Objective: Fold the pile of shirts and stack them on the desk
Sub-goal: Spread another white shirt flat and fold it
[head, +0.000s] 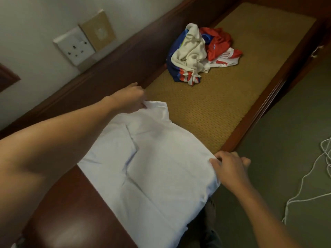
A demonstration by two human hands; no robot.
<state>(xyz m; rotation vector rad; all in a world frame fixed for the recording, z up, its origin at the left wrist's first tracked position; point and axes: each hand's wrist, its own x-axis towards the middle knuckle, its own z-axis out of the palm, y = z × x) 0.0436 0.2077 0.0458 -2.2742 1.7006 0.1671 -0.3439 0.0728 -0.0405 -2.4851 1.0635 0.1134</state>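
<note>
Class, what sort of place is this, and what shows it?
Probably a bedroom, perhaps a hotel's: a long wooden desk below a wall socket, carpet on the floor, and a white shirt spread near a pile of shirts.

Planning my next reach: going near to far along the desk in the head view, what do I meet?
white shirt → woven mat → pile of unfolded shirts

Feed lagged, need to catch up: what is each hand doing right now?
Left hand: pinching the far corner of the white shirt.
Right hand: gripping the white shirt's right edge.
</note>
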